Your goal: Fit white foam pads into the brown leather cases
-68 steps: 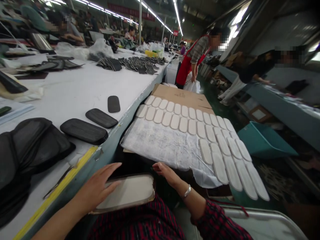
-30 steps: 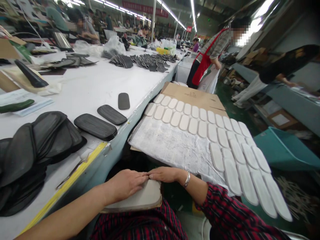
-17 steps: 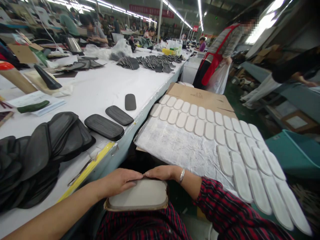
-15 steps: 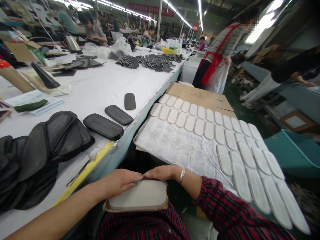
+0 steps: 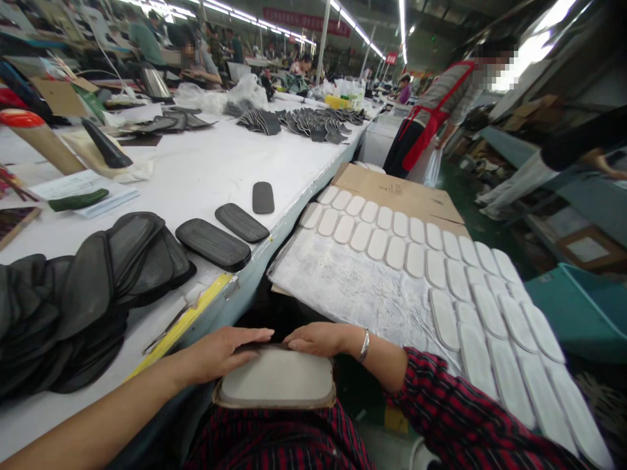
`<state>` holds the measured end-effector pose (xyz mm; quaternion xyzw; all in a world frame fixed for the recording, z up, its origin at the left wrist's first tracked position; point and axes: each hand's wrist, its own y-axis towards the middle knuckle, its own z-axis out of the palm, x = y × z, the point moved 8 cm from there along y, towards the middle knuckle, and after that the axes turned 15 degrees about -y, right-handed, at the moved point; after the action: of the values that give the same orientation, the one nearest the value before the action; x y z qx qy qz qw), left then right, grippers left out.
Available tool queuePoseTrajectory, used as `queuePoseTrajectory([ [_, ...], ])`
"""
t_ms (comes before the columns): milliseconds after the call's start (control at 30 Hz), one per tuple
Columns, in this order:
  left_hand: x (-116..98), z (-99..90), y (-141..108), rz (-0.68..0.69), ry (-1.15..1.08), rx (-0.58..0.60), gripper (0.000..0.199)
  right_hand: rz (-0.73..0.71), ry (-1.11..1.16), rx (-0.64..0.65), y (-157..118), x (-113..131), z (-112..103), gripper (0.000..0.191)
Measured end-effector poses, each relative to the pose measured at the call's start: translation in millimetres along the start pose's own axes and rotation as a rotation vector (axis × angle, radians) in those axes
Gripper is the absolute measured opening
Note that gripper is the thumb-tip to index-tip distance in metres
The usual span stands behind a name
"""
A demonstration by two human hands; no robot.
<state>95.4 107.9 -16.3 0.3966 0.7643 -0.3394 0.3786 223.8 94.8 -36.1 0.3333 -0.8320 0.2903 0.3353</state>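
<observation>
On my lap, a pale, flat, round-cornered panel [image 5: 279, 378] lies over a thicker piece whose brown edge shows beneath it. At its far left edge, my left hand [image 5: 223, 352] has its fingers stretched out, with the thumb low over the pale surface. My right hand [image 5: 318, 339] has its fingers bent over the far right edge and presses on it; some fingertips are hidden. A silver bracelet [image 5: 364, 344] circles the right wrist.
Black rounded pieces [image 5: 88, 287] lie heaped on the white table [image 5: 196, 156] at left, with several more near its edge. Rows of pale panels [image 5: 455, 274] cover much of a board [image 5: 343, 281] at right. Beyond are a teal bin [image 5: 578, 307] and a person in a red apron [image 5: 426, 124].
My left hand has drawn slightly back from the right hand, widening the gap between their fingertips. The right hand stays on the far edge. The whole view has shifted a little.
</observation>
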Motion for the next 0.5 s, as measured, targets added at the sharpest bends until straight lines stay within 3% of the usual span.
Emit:
queuePoseTrajectory([
  [233, -12.6, 1.5, -5.7, 0.109, 0.193, 0.042, 0.036, 0.047, -0.066, 0.093, 14.5, -0.8, 12.3, 0.042],
  [500, -13.2, 8.7, -3.7, 0.089, 0.348, 0.095, 0.036, 0.005, -0.246, 0.070, 20.4, 12.3, 12.3, 0.035],
])
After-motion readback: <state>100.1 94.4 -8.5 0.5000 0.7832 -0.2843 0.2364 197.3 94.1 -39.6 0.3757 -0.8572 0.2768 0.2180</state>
